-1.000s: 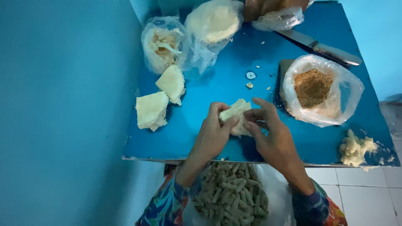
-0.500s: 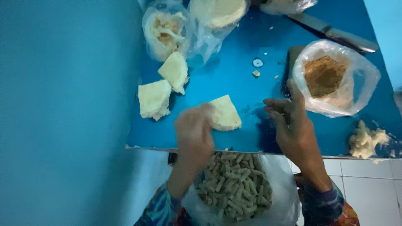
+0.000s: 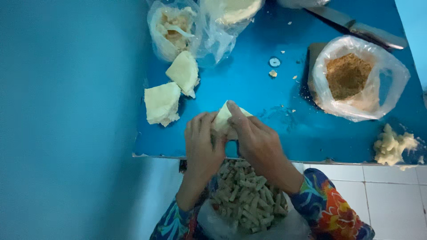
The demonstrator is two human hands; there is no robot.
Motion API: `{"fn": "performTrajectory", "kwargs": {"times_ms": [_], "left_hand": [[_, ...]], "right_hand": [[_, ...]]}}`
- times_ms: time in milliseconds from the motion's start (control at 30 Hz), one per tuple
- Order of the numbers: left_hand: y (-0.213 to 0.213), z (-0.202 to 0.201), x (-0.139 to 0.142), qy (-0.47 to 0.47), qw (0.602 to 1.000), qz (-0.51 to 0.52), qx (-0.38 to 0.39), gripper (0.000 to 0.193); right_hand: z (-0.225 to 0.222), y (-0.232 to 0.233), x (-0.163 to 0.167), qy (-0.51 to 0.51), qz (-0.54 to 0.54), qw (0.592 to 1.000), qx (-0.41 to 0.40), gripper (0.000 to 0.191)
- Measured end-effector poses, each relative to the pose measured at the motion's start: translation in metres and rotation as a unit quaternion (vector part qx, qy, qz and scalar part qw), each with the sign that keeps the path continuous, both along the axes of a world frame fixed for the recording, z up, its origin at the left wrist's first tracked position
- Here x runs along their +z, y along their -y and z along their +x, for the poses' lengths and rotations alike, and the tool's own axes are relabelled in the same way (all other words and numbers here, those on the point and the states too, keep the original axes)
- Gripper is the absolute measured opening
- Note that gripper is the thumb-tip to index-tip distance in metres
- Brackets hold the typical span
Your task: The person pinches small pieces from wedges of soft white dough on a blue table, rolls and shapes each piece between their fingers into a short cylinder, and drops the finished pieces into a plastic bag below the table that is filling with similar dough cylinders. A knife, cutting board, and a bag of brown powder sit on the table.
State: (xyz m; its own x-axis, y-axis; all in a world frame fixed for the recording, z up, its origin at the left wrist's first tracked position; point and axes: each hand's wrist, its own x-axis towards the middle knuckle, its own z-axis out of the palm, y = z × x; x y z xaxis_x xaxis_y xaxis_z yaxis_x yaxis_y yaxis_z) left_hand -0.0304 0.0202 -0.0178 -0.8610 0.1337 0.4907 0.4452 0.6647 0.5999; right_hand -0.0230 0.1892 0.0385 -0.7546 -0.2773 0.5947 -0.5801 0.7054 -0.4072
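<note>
Both my hands hold one pale, folded wrapper sheet [image 3: 223, 118] just above the near edge of the blue table [image 3: 249, 84]. My left hand [image 3: 202, 144] grips its left side and my right hand [image 3: 255, 140] pinches its right side and top. Below my hands, on my lap, a clear bag holds several rolled, breaded sticks [image 3: 244, 200]. Two more folded pale wrapper pieces [image 3: 162, 103] [image 3: 183, 71] lie on the table to the left of my hands.
A clear bag of brown crumbs [image 3: 349, 75] stands at the right, a lump of pale dough [image 3: 391, 144] at the table's right front corner. Two plastic bags with pale contents [image 3: 173, 26] [image 3: 231, 11] sit at the back. A knife [image 3: 360, 26] lies back right. A blue wall is left.
Half a second ago my hands were apart and the wrapper lay on the table by my left hand. Now both hands have closed together on it at the table's edge.
</note>
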Motion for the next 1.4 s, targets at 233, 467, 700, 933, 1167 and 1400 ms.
{"fn": "performTrajectory", "kwargs": {"times_ms": [233,467,700,933,1167,1400], "left_hand": [[0.003,-0.005,0.001,0.086,0.992,0.083,-0.043,0.038],[-0.008,-0.009,0.017,0.081,0.996,-0.001,-0.033,0.062],[-0.018,-0.015,0.021,0.119,0.991,0.058,-0.019,0.049],[-0.012,-0.017,0.030,0.142,0.980,0.138,0.034,0.040],[-0.039,0.014,0.041,0.121,0.953,0.269,-0.072,0.026],[-0.056,0.019,0.025,0.206,0.871,0.436,-0.096,0.020]], "right_hand": [[-0.007,-0.019,-0.001,0.105,0.046,0.993,0.013,0.065],[-0.033,-0.031,-0.007,0.273,-0.227,0.935,0.011,0.063],[-0.043,-0.064,-0.015,0.393,-0.525,0.755,0.020,0.056],[-0.020,-0.093,0.002,0.331,-0.583,0.741,0.043,0.051],[0.017,-0.058,0.013,0.228,-0.346,0.910,-0.002,0.049],[0.037,-0.048,0.005,0.119,-0.168,0.979,0.003,0.061]]}}
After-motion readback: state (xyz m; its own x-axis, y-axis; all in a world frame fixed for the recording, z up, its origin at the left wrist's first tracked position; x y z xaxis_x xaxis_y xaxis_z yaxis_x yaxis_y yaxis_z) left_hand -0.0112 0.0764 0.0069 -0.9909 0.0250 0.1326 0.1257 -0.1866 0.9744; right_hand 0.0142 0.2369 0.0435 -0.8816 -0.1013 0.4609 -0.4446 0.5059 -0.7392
